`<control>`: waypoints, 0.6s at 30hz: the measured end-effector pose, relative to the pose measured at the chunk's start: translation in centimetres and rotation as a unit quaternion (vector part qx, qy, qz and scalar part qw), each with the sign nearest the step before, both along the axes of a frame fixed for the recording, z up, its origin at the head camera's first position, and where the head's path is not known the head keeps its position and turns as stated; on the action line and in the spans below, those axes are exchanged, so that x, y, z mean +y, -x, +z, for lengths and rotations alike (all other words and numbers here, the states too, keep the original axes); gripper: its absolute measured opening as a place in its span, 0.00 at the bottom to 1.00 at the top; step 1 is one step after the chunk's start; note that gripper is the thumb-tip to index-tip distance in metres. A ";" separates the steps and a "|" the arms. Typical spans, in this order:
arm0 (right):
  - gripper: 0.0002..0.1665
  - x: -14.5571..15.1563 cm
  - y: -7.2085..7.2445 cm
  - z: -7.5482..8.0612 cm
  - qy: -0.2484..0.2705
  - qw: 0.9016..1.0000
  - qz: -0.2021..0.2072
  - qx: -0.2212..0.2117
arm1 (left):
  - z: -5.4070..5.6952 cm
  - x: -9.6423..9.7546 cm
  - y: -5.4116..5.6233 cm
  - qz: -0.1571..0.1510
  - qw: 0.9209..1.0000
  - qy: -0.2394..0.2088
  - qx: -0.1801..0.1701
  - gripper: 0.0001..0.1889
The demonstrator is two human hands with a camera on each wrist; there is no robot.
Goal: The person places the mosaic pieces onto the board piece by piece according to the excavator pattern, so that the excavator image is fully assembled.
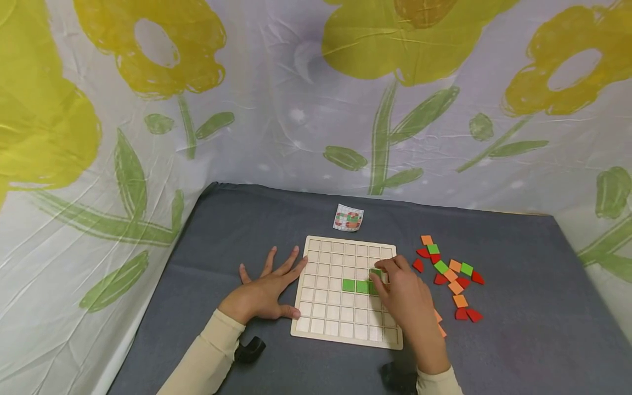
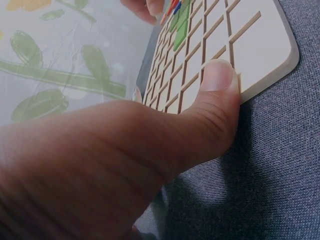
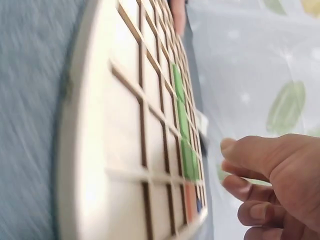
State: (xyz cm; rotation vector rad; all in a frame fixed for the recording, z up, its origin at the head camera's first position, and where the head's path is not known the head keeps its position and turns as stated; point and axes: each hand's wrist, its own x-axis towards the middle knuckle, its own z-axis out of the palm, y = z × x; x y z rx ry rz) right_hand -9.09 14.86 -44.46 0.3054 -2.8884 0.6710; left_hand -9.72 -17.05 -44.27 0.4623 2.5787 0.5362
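A pale wooden grid board [image 1: 318, 326] lies on the dark cloth, with a row of green square tiles [image 1: 348, 285] set in its cells. My left hand [image 1: 266, 293] has its fingers spread at the board's left edge; its thumb [image 2: 217, 82] rests on the near-left corner. Over the board's right side, my right hand [image 1: 407, 296] pinches a green square tile [image 1: 376, 272] between thumb and fingers, just beyond the row's right end. Beside the row's end, the right wrist view shows an orange-red piece [image 3: 190, 200] and a bit of blue [image 3: 199, 205], which the right hand covers from above.
A small printed pattern card [image 1: 348, 218] lies behind the board. Loose orange squares [image 1: 460, 301], green squares [image 1: 466, 269] and red rounded pieces [image 1: 474, 315] are scattered to the right. Behind the table hangs a flowered curtain [image 1: 276, 109].
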 end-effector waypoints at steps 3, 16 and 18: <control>0.17 1.3 0.2 0.2 0.002 1.000 -0.020 0.000 | 0.0 0.0 0.0 0.000 1.000 0.000 0.002 0.61; 0.22 7.9 0.8 1.4 -0.005 0.989 -0.146 -0.004 | 0.0 0.0 0.0 -0.001 1.000 0.000 0.003 0.62; 0.22 8.8 0.8 1.5 -0.005 0.987 -0.162 -0.013 | 0.0 0.0 0.0 -0.003 1.000 0.000 0.004 0.62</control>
